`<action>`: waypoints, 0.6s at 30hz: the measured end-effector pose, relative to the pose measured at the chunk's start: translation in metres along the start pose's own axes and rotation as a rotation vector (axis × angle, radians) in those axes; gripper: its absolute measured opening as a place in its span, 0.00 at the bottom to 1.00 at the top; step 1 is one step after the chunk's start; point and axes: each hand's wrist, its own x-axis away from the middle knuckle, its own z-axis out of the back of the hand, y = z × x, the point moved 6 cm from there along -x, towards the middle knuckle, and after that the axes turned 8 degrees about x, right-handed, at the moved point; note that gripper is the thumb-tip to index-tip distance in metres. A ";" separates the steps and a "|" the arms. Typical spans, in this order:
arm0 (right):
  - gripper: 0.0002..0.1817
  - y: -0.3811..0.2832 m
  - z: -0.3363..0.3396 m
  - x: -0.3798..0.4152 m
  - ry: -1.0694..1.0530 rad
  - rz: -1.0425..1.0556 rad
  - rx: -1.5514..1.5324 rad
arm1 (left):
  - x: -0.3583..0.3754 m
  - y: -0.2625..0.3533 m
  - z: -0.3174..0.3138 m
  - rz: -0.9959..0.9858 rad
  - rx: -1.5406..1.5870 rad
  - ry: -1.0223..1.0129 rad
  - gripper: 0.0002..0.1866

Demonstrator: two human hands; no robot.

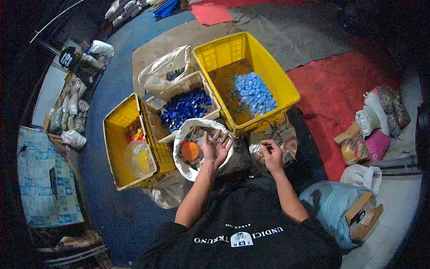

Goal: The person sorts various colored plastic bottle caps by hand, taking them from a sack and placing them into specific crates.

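Observation:
My left hand (pixel 217 148) is palm up over the right side of a white sack (pixel 179 162) with its rim rolled open. Its fingers are apart, and small pale bits, too small to name, show at the fingertips. An orange disc (pixel 190 151) lies inside the sack. My right hand (pixel 271 156) has thumb and fingers pinched together above a patterned sack (pixel 290 139); whatever it may hold is hidden. Beyond my left hand, blue caps (pixel 186 107) fill part of a white crate (pixel 154 104).
Light blue caps (pixel 254 95) lie in a large yellow crate (pixel 274 67). Another yellow crate (pixel 117 157) on the left holds red caps (pixel 135 131) and a clear tub (pixel 139 159). A cloth-lined basket (pixel 156 69) sits behind. Filled bags (pixel 329 208) stand on the right.

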 end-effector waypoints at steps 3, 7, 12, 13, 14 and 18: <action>0.06 0.018 -0.015 0.002 -0.068 -0.028 0.068 | 0.039 0.018 0.047 -0.171 -0.574 0.032 0.33; 0.08 0.008 -0.058 0.000 -0.271 0.080 0.253 | 0.107 0.022 0.074 -0.534 -2.131 0.121 0.49; 0.12 -0.021 -0.141 -0.006 -0.700 0.386 0.508 | 0.125 0.034 0.126 -0.303 -2.260 0.389 0.42; 0.13 -0.018 -0.160 -0.004 -0.805 0.354 0.491 | 0.124 0.032 0.140 -0.215 -2.336 0.339 0.34; 0.13 -0.014 -0.178 -0.007 -0.826 0.348 0.488 | 0.126 0.027 0.155 -0.129 -2.405 0.286 0.27; 0.14 0.034 -0.257 -0.002 -1.048 0.623 0.792 | 0.164 0.033 0.125 -0.478 -2.303 0.330 0.16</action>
